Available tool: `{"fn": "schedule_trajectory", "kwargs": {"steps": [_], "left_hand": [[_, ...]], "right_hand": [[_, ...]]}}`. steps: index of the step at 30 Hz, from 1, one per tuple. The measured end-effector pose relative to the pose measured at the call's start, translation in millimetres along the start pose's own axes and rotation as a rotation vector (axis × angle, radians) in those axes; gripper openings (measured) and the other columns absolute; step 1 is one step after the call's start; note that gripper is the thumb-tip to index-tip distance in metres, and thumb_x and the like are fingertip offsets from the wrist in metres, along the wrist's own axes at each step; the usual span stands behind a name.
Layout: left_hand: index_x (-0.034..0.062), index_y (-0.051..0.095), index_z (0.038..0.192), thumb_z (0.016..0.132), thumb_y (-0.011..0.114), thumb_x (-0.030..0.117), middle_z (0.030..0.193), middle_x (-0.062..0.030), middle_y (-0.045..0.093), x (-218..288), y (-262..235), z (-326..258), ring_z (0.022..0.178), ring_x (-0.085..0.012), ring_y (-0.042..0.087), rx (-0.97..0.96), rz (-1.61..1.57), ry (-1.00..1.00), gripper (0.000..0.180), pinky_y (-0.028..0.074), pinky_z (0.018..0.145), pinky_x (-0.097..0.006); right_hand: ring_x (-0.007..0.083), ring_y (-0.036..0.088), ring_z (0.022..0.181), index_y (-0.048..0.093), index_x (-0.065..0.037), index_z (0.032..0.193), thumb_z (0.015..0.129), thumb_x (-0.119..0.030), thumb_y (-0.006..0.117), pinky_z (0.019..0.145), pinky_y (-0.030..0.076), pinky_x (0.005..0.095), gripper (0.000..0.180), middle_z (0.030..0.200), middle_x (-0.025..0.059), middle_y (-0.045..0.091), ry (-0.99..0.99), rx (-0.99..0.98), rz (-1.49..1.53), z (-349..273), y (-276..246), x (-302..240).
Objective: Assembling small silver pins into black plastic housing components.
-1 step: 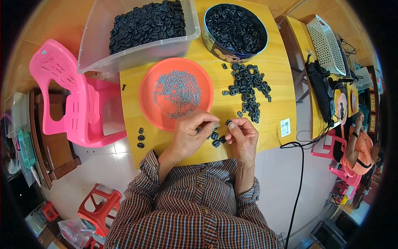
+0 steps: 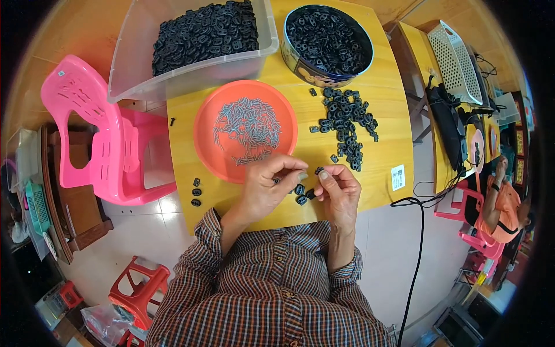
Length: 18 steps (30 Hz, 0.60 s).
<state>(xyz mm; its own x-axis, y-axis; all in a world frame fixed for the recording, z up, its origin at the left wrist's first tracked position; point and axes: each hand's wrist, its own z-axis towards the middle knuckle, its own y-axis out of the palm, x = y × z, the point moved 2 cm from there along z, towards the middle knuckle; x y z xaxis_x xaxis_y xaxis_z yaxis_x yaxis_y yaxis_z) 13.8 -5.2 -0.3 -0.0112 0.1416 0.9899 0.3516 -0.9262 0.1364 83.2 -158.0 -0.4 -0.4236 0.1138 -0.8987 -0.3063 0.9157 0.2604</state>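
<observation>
My right hand [image 2: 340, 194] is closed at the fingertips on a small black plastic cord lock [image 2: 318, 170]. Facing it, my left hand [image 2: 263, 185] has thumb and forefinger in a pinch; whatever is between them is too small to make out. Under and between the hands lie a few loose black pieces [image 2: 301, 200], partly hidden. An orange-red round plate [image 2: 203, 136] holds many small metal springs [image 2: 248, 127], just beyond my left hand. A spread pile of black cord lock pieces [image 2: 346, 118] lies beyond my right hand.
A clear plastic bin [image 2: 196, 84] and a round tin [image 2: 315, 77], both full of black parts, stand at the table's far side. Several black pieces [image 2: 196, 192] lie at the left edge. A pink chair [image 2: 110, 153] stands left; a black cable [image 2: 419, 248] hangs right.
</observation>
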Motion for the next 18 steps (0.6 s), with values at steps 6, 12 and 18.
{"fn": "schedule_trajectory", "kwargs": {"steps": [6,12,18], "left_hand": [[-0.0026,0.062,0.102,0.083,0.061,-0.005,0.093,-0.0056,0.066,-5.9,6.2,2.9,0.085,-0.0081,0.061,-0.054,-0.258,-0.127,0.019,0.053,0.073,-0.023],[-0.0014,0.063,0.103,0.083,0.063,-0.003,0.093,-0.0049,0.066,-8.6,8.8,3.5,0.082,-0.0085,0.062,-0.037,-0.250,-0.129,0.021,0.052,0.074,-0.022],[-0.0011,0.063,0.103,0.082,0.064,-0.003,0.094,-0.0052,0.066,-9.2,9.5,4.4,0.083,-0.0086,0.062,-0.043,-0.199,-0.106,0.021,0.052,0.074,-0.022]], "right_hand": [[0.0061,0.054,0.054,0.060,0.001,0.092,0.087,-0.004,0.060,0.049,0.041,0.0182,0.007,0.069,0.0034,0.061,-0.021,-0.001,0.032,-6.5,-1.4,-3.9],[0.0057,0.053,0.054,0.059,0.001,0.092,0.088,-0.004,0.059,0.049,0.042,0.0181,0.007,0.068,0.0036,0.061,-0.038,-0.012,0.038,-9.9,3.4,-2.5],[0.0055,0.053,0.054,0.059,0.002,0.093,0.088,-0.004,0.058,0.049,0.042,0.0181,0.007,0.069,0.0039,0.061,-0.039,-0.021,0.049,-9.4,1.1,-0.8]]}}
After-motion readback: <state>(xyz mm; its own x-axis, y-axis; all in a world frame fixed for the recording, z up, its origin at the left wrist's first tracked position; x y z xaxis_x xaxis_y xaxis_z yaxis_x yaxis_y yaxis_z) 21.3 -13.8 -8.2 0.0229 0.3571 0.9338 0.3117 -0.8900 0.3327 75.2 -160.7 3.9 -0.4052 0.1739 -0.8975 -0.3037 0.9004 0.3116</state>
